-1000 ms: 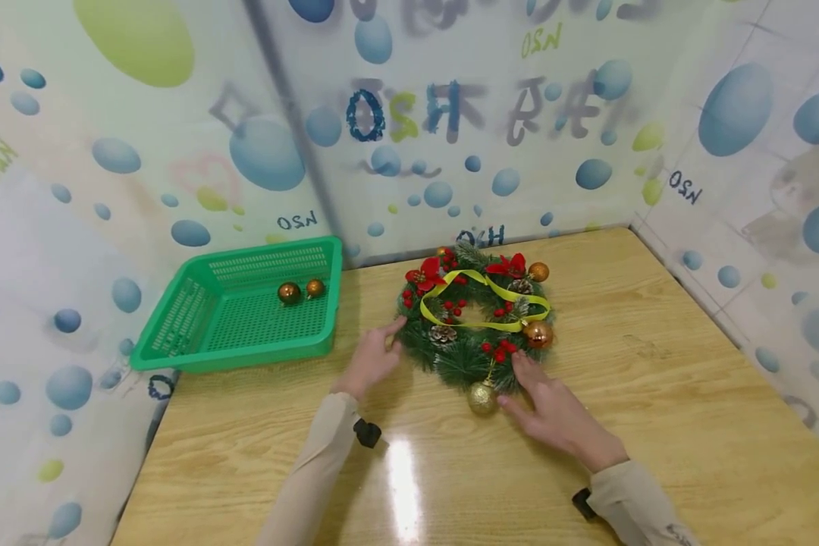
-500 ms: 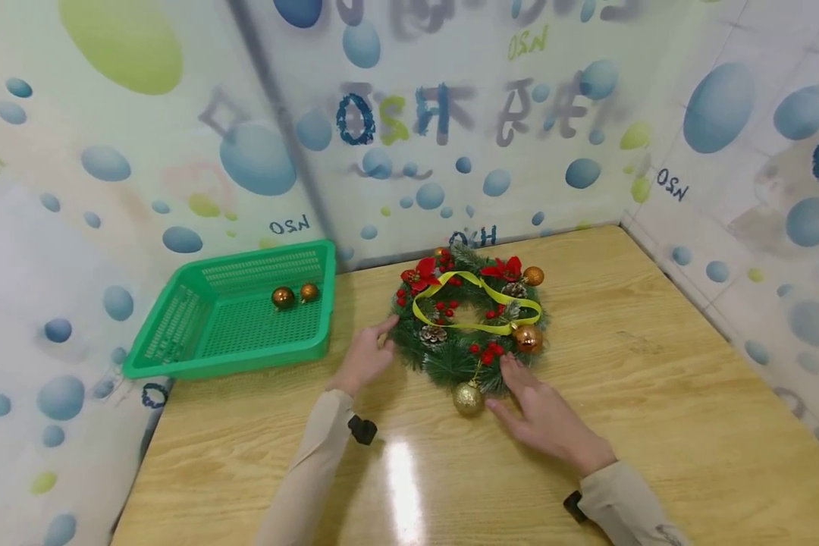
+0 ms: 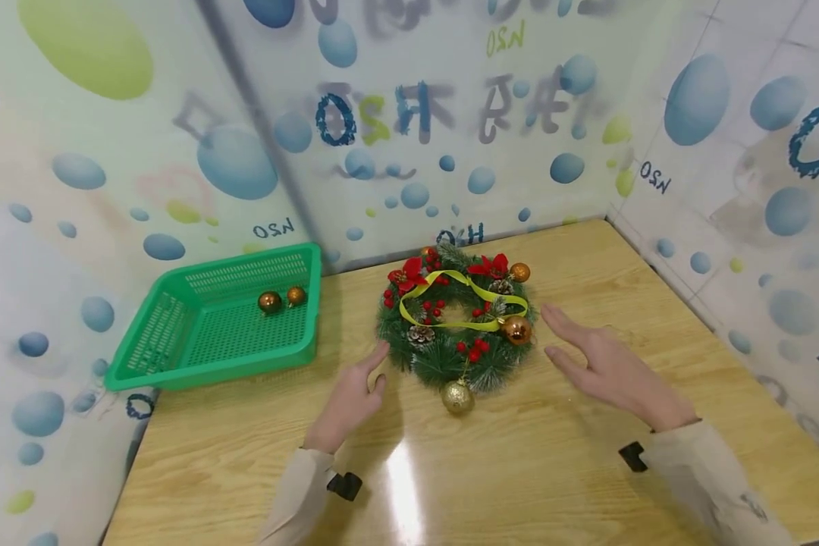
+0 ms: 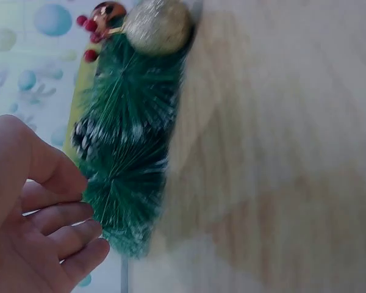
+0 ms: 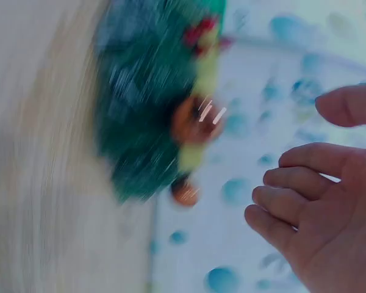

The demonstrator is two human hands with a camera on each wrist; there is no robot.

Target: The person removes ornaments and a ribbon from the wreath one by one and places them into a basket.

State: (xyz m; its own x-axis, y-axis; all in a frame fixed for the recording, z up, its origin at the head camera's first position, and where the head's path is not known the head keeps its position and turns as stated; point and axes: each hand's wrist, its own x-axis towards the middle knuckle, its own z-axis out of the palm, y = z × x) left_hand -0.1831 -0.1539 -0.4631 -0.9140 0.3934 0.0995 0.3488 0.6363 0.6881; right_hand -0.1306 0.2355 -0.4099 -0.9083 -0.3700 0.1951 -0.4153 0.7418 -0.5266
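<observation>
A green Christmas wreath (image 3: 444,364) lies flat on the wooden table, trimmed with red flowers, berries, pinecones and baubles. Across its top runs a loop of yellow ribbon (image 3: 450,326). A gold glitter bauble (image 3: 458,397) hangs at its near edge, and a shiny copper bauble (image 3: 517,330) sits on its right side. My left hand (image 3: 346,402) is at the wreath's lower left, index finger pointing toward the greenery, holding nothing. To the right of the wreath, my right hand (image 3: 614,371) is apart from it with fingers extended. The right wrist view shows that palm bare.
A green plastic basket (image 3: 211,371) stands at the table's left, holding two baubles, a brown one (image 3: 269,302) and a smaller orange one (image 3: 296,296). Patterned curtain-like walls (image 3: 409,220) border the table (image 3: 505,470) at the back and sides.
My right hand has left the wreath's near edge and moved out to the right. The left hand has drawn back slightly toward me. The whole head view has shifted a little.
</observation>
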